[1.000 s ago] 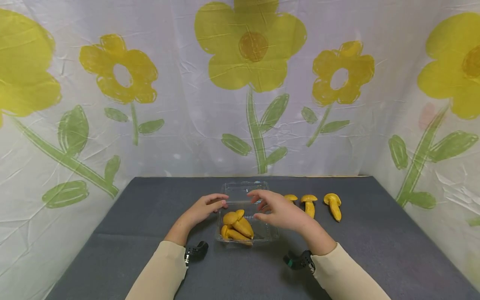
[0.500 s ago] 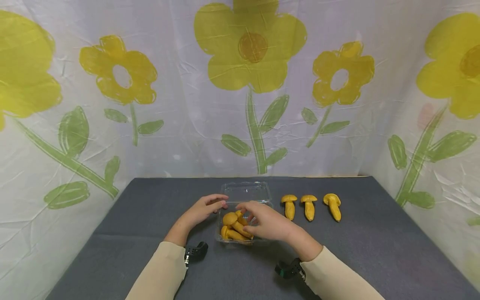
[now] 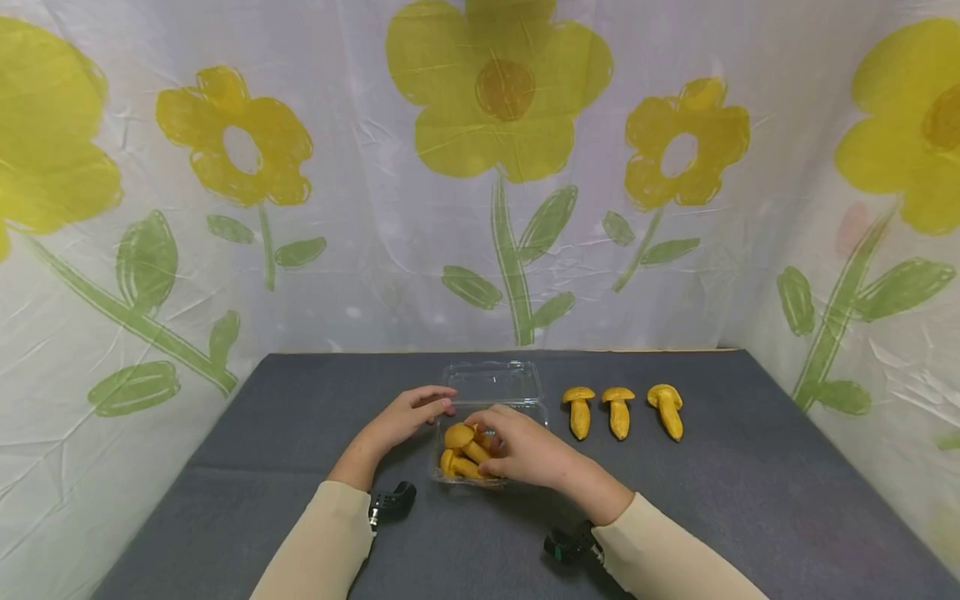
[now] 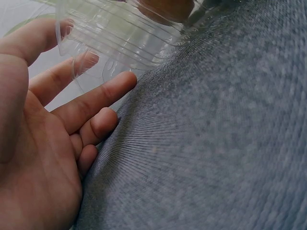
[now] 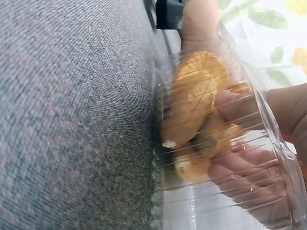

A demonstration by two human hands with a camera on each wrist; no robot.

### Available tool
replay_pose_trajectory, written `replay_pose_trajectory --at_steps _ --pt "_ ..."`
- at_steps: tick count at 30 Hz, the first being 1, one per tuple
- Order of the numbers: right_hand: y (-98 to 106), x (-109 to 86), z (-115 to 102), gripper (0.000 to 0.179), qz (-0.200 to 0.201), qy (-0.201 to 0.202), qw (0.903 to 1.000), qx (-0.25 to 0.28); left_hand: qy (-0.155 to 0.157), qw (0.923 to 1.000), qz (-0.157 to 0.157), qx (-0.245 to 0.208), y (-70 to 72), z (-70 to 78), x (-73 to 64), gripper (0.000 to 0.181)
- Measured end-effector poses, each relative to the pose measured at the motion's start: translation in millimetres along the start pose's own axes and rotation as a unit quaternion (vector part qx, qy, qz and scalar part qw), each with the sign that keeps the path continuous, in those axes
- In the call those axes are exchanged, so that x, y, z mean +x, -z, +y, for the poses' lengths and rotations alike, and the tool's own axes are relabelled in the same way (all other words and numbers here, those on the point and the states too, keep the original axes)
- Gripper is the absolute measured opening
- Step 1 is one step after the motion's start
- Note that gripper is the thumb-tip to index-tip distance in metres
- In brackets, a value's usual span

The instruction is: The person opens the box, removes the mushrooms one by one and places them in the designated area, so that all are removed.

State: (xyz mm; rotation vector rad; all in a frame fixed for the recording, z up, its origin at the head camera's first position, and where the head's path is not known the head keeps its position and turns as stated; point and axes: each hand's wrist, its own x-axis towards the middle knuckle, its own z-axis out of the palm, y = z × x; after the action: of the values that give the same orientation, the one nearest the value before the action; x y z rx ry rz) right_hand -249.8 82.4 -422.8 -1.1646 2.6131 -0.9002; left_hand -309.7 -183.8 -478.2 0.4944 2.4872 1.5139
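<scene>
A clear plastic clamshell box [image 3: 444, 477] lies on the table with its lid [image 3: 491, 383] folded back. Several yellow mushrooms [image 3: 459, 436] are heaped in its left part. My right hand [image 3: 528, 450] reaches into the box. Through the plastic in the right wrist view, its thumb and fingers [image 5: 240, 175] close around a mushroom [image 5: 216, 134], partly hidden by other mushrooms. My left hand [image 3: 401, 421] rests at the box's left edge, its fingertips [image 4: 125, 82] extended and touching or very near the plastic.
Three yellow mushrooms lie in a row right of the box: one nearest it [image 3: 578, 413], a middle one [image 3: 618, 413] and a tilted one [image 3: 666, 412]. The dark grey tabletop [image 3: 300, 442] ends at a flower-printed curtain [image 3: 360, 250].
My right hand has moved left and down into the box, onto the mushrooms, uncovering the nearest loose mushroom on the table. My left hand has stayed at the box's edge.
</scene>
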Motion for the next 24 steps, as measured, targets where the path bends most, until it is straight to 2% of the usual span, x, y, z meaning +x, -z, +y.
replay_pose_trajectory --at_steps 5,12,24 --pt "-1.7 0.9 0.8 0.056 0.011 0.009 0.9998 -0.014 0.004 1.0 0.002 0.004 0.3 1.1 0.8 0.045" --pt "-2.1 1.5 1.0 0.056 0.011 0.01 0.9999 -0.008 0.005 1.0 0.002 0.007 -0.6 -0.9 1.9 0.045" --pt "1.9 0.7 1.0 0.064 0.011 -0.016 0.9991 0.038 0.012 0.9999 0.007 0.007 -2.0 0.0 3.1 0.045"
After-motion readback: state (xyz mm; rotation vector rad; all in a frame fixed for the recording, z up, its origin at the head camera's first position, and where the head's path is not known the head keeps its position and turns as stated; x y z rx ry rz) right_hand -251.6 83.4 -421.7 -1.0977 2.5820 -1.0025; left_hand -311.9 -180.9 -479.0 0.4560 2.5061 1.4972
